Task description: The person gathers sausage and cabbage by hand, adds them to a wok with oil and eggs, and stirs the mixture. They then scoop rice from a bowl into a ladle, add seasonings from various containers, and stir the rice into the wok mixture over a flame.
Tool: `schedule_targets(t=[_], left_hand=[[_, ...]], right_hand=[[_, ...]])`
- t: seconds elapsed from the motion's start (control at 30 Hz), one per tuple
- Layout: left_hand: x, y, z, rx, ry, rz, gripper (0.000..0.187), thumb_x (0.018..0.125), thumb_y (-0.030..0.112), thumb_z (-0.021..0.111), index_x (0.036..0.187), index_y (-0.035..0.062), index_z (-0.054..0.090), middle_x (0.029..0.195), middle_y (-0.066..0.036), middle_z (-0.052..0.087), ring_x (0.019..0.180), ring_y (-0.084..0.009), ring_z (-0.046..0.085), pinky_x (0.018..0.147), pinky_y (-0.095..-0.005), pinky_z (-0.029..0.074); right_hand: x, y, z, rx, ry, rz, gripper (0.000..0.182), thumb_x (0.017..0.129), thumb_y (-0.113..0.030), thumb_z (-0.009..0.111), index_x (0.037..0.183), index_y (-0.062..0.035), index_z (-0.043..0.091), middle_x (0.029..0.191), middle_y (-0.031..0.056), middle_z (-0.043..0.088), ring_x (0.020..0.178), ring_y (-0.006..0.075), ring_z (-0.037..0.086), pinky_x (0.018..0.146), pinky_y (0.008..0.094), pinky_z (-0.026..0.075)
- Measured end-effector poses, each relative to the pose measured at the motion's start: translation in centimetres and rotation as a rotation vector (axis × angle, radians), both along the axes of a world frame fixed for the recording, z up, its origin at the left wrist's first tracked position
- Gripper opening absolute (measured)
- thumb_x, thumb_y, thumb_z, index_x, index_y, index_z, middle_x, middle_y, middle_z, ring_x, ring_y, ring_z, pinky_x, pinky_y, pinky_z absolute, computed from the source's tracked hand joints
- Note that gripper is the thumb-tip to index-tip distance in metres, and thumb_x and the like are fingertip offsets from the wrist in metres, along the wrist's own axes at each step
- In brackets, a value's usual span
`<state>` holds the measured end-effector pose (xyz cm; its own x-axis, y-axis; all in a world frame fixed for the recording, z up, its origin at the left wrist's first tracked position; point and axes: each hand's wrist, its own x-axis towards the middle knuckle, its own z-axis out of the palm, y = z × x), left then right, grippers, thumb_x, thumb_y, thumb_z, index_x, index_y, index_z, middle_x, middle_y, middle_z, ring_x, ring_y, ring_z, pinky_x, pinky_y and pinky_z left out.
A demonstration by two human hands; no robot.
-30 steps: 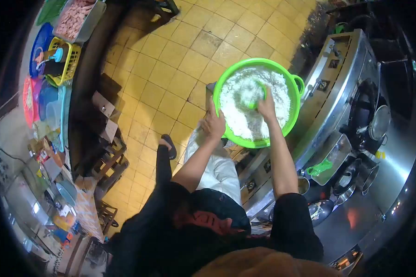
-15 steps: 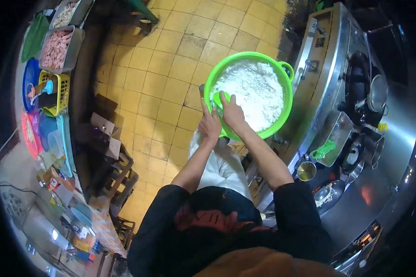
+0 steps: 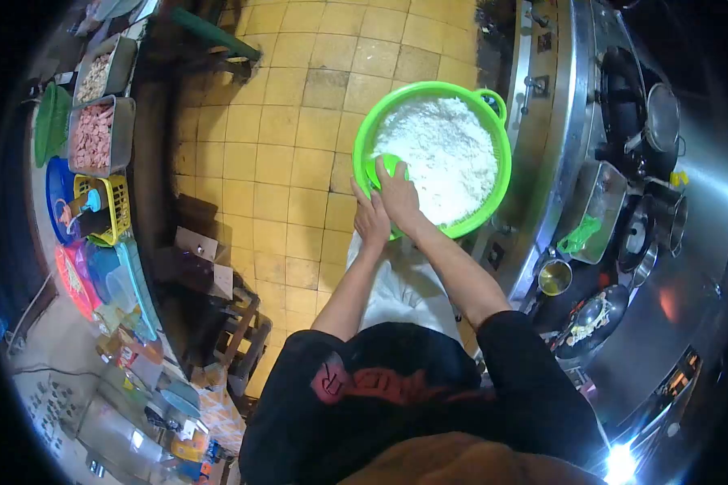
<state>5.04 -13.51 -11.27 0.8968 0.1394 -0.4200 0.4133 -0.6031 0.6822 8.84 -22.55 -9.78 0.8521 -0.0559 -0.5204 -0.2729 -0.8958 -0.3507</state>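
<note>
A round bright green basket with a loop handle holds a heap of white powder. My right hand is closed on a small green scoop at the left part of the powder. Beside it my left hand lies at the basket's lower left rim, its fingers wrapped on the edge and partly hidden. Below the basket is a white sack, partly covered by my forearms.
On the right, a steel stove counter bears dark pans, a steel tray and a pot of yellow liquid. At left stand a tray of pink meat pieces, a yellow basket and a green stool leg.
The view has turned and shifted slightly, so the side counters sit differently. My right hand and the green scoop have moved a little within the basket; my left hand stays at the rim.
</note>
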Motion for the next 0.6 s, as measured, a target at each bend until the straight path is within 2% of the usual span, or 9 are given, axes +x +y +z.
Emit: schedule_targets(t=[0.17,0.2,0.23,0.27,0.33,0.4,0.5,0.53,0.6], left_hand=[[0.2,0.7,0.2,-0.209,0.016,-0.029,0.068,0.096,0.042,0.031,0.146,0.0066,0.002,0.132,-0.031,0.041,0.113,-0.0468,0.048,0.095,-0.0481,0.037],[0.3,0.9,-0.1,-0.288,0.016,-0.030,0.070,0.097,0.045,0.030,0.146,0.0049,0.001,0.144,-0.030,0.023,0.128,-0.0446,0.032,0.104,-0.0459,0.028],[0.5,1.0,-0.1,-0.289,0.004,-0.047,0.070,0.097,0.045,0.030,0.146,0.0049,0.001,0.144,-0.030,0.023,0.128,-0.0446,0.032,0.104,-0.0459,0.028],[0.3,1.3,0.1,-0.271,0.012,-0.065,0.070,0.097,0.046,0.029,0.146,0.0038,0.002,0.147,-0.029,0.015,0.133,-0.0433,0.024,0.107,-0.0454,0.023],[0.5,1.7,-1.1,-0.224,-0.051,-0.116,0.070,0.097,0.046,0.029,0.145,0.0012,0.008,0.150,-0.026,0.001,0.138,-0.0414,0.007,0.111,-0.0480,0.011],[0.0,1.7,-0.1,-0.139,-0.123,-0.225,0.068,0.097,0.045,0.031,0.146,0.0015,0.009,0.150,-0.026,0.003,0.138,-0.0411,0.008,0.111,-0.0482,0.009],[0.8,0.1,2.4,-0.041,-0.239,-0.352,0.063,0.095,0.033,0.042,0.145,0.0021,0.017,0.149,-0.028,0.007,0.137,-0.0432,0.008,0.109,-0.0533,0.011],[1.2,0.1,2.4,-0.030,-0.269,-0.365,0.063,0.094,0.030,0.044,0.144,0.0023,0.018,0.148,-0.029,0.008,0.136,-0.0436,0.009,0.109,-0.0526,0.012],[1.8,0.5,2.3,-0.011,-0.296,-0.385,0.063,0.094,0.027,0.046,0.144,0.0024,0.019,0.148,-0.029,0.009,0.136,-0.0439,0.011,0.109,-0.0519,0.014]], right_hand=[[-4.0,-3.6,0.7,0.093,0.077,-0.117,0.071,0.076,-0.005,0.060,0.139,-0.0167,0.029,0.122,0.0317,0.043,0.084,0.0432,0.063,0.072,0.0450,0.053],[-4.5,-5.9,-1.2,0.292,-0.040,-0.123,0.070,0.076,-0.004,0.058,0.139,-0.0166,0.029,0.116,0.0300,0.049,0.086,0.0414,0.063,0.074,0.0445,0.053],[-3.6,-7.0,-0.4,0.491,-0.165,-0.124,0.069,0.076,-0.003,0.056,0.139,-0.0165,0.028,0.110,0.0283,0.055,0.087,0.0396,0.064,0.077,0.0440,0.052],[-3.3,-7.8,0.6,0.636,0.171,-0.402,0.076,0.070,0.012,0.046,0.138,-0.0186,0.031,0.107,0.0184,0.059,0.086,0.0307,0.063,0.057,0.0367,0.052],[-3.8,-8.3,0.7,0.777,0.106,-0.559,0.077,0.070,0.013,0.045,0.138,-0.0197,0.031,0.104,0.0156,0.059,0.079,0.0263,0.062,0.053,0.0339,0.050],[-4.3,-8.9,4.2,0.969,0.114,-0.783,0.078,0.070,0.016,0.042,0.138,-0.0202,0.030,0.106,0.0122,0.055,0.063,0.0170,0.057,0.043,0.0271,0.044],[-5.2,-9.3,4.1,1.083,-0.014,-0.904,0.079,0.070,0.016,0.043,0.139,-0.0196,0.029,0.109,0.0142,0.053,0.060,0.0131,0.055,0.040,0.0266,0.042],[-5.3,-9.7,3.8,1.032,-0.063,-0.855,0.077,0.070,0.015,0.043,0.137,-0.0177,0.029,0.107,0.0133,0.054,0.070,0.0171,0.058,0.046,0.0280,0.046],[-5.0,-10.3,2.9,0.930,-0.159,-0.762,0.074,0.071,0.014,0.044,0.137,-0.0168,0.030,0.105,0.0144,0.055,0.067,0.0200,0.060,0.047,0.0312,0.048]])
